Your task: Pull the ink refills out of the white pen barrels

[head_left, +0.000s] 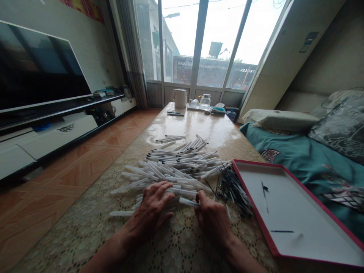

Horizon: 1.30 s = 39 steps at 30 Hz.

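Observation:
A heap of white pen barrels [176,167] lies across the middle of the table [176,242]. Beside it on the right is a smaller pile of thin dark refills [231,187]. My left hand [152,208] rests palm down on the near edge of the white heap, fingers spread over the barrels. My right hand [210,214] is curled, its fingers pinching one white barrel [187,201] at the heap's near side. A shallow red-rimmed white tray [284,212] lies to the right, with two or three loose refills in it.
A white jug [180,98], a glass teapot [205,100] and small items stand at the table's far end. A television [36,72] on a low stand fills the left wall. A teal-covered sofa [307,155] with cushions borders the right. Windows lie beyond.

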Tool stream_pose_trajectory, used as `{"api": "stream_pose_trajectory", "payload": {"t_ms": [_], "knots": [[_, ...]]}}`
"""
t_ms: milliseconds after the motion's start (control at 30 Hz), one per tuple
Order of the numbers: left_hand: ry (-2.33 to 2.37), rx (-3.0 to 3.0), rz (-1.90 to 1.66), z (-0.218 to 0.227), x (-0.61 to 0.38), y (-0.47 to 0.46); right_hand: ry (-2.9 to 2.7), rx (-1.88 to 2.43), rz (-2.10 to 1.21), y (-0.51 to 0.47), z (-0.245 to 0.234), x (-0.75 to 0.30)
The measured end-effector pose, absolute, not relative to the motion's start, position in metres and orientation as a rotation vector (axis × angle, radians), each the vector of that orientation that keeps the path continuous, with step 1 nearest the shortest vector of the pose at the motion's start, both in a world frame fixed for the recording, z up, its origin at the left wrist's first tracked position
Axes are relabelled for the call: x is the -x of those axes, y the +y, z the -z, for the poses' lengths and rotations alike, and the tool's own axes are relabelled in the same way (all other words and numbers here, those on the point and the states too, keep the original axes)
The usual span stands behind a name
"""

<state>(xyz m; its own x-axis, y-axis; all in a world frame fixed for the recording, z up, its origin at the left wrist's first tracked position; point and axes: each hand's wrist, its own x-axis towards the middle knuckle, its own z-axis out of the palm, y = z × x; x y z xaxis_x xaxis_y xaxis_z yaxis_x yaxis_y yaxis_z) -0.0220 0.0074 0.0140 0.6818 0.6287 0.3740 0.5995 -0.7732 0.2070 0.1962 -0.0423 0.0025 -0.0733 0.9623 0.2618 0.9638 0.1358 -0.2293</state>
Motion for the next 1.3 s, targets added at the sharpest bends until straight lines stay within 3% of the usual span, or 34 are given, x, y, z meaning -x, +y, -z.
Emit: {"api": "stream_pose_trajectory", "payload": {"t_ms": [133, 433, 767, 967, 1100, 1300], "knots": [[1.002, -2.782, -0.73, -0.02, 0.021, 0.004, -1.907, 1.887, 0.121, -0.045, -0.011, -0.215], [0.774, -2.872, -0.793, -0.017, 0.011, -0.001, -2.315, 1.562, -0.175, -0.054, -0.01, -0.191], [0.647, -2.954, -0.819, -0.017, 0.008, -0.01, -2.16, 1.332, -0.973, -0.065, -0.022, -0.191], [0.798, -2.905, -0.648, -0.021, 0.007, -0.015, -2.345, 1.527, -0.451, -0.065, -0.011, -0.19], [0.884, -2.734, -0.506, -0.027, 0.008, -0.017, -2.457, 1.418, -0.069, -0.064, -0.017, -0.191], [0.887, -2.536, -0.377, -0.041, 0.008, -0.018, -2.49, 1.251, 0.114, -0.065, -0.027, -0.193]]}}
